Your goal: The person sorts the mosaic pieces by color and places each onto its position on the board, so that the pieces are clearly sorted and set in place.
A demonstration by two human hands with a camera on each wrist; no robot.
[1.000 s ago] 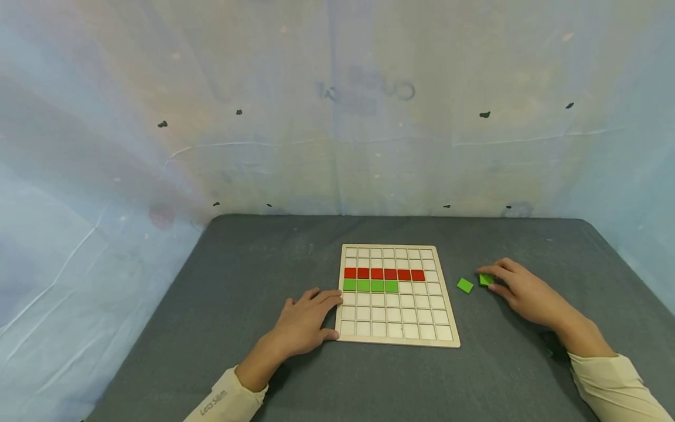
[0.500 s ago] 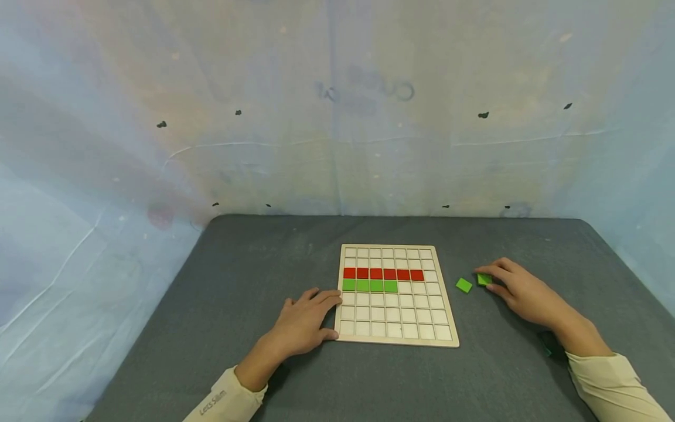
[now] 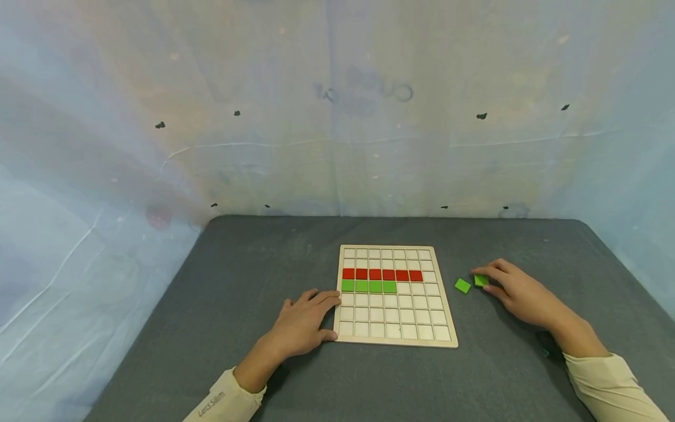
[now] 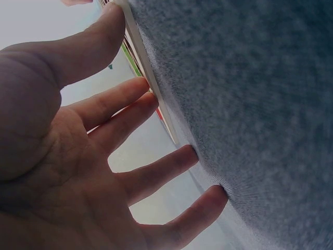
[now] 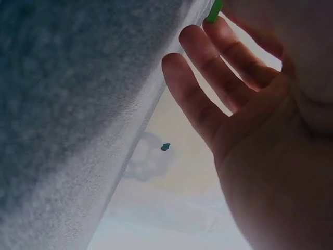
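Note:
A wooden grid board (image 3: 392,341) lies flat on the table. Six-odd red tiles (image 3: 375,274) fill most of one row, and several green tiles (image 3: 361,286) occupy the left part of the row below. My left hand (image 3: 300,325) touches the board's left edge with fingertips and thumb. In the left wrist view its fingers (image 4: 140,117) are spread and fairly straight. To the board's right, my right hand (image 3: 522,293) pinches a green tile (image 3: 480,281) between thumb and fingers, low over the table. A loose green tile (image 3: 462,286) lies between that hand and the board.
The dark grey table (image 3: 263,252) reaches back to a pale cloth backdrop (image 3: 337,117) with dark marks. A small dark object (image 3: 548,343), partly hidden, sits beneath my right wrist.
My right hand has shifted slightly left with the green tile, closer to the loose one. The left hand stays at the board's edge. The head view has drifted a little.

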